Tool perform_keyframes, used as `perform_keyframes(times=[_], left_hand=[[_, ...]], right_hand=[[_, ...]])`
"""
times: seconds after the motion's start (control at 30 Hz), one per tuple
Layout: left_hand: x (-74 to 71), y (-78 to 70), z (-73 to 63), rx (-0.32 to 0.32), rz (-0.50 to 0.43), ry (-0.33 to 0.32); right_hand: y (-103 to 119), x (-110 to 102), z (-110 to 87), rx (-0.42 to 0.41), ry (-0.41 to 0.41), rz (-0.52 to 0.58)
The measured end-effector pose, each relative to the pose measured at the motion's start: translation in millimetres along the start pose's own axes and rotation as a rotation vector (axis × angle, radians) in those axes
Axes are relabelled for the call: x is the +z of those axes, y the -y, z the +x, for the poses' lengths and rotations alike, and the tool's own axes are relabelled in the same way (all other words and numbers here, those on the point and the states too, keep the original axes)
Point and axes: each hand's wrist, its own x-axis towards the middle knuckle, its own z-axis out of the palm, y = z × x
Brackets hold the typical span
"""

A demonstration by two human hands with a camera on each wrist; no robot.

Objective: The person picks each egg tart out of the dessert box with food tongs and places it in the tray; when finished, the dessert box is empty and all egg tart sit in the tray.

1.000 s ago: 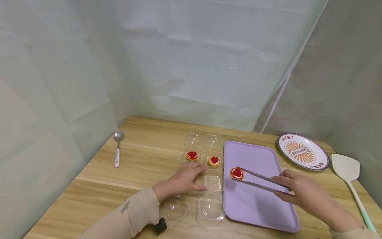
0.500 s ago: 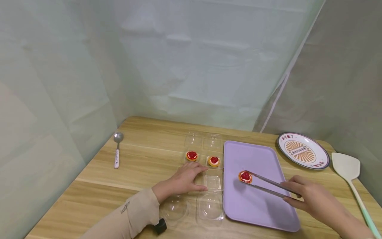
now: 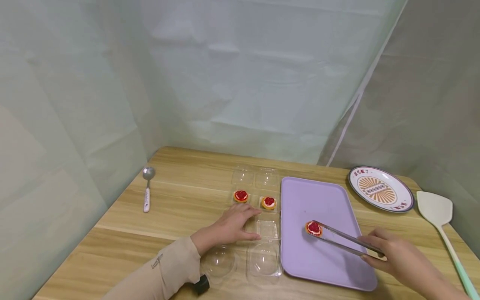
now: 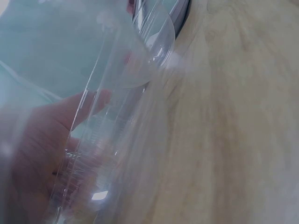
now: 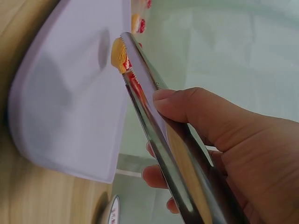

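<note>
Judging by how things lie, the work is partly done: two small tarts already sit in boxes, and a third is not yet in one. The boxed pair, a left tart (image 3: 241,196) and a right tart (image 3: 268,203), occupy the two far clear containers on the worktop (image 3: 187,183), with both lids up. The third tart (image 3: 313,228) is between the tips of metal tongs (image 3: 348,238), over the purple tray (image 3: 315,196); its separate shadow in the right wrist view suggests it is lifted clear. The hands differ: the right hand (image 3: 401,254) grasps the tongs, while the left hand (image 3: 232,225) lies relaxed with thumb and fingers apart, over the near left container, whose inside it hides. The near right container (image 3: 267,229) has a bare base. Boxing the third tart seems to be what is left, and probably closing the lids too, since the two near domed lids, left (image 3: 219,260) and right (image 3: 263,259), also lie open. No other tart shows on the tray.
</note>
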Motion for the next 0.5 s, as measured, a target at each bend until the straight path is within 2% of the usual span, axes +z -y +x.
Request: perform_keyframes(times=[0.13, 0.37, 0.5], left_hand=[[-0.3, 0.0, -0.1, 0.002, 0.003, -0.003], [-0.8, -0.5, 0.2, -0.007, 0.006, 0.002], [-1.1, -1.0, -0.3, -0.008, 0.010, 0.002]], right_hand=[[0, 3, -4.3, 0.032, 0.017, -0.010], [-2, 10, -8.8, 0.017, -0.007, -0.009], [-1, 12, -10.8, 0.060, 0.009, -0.025]])
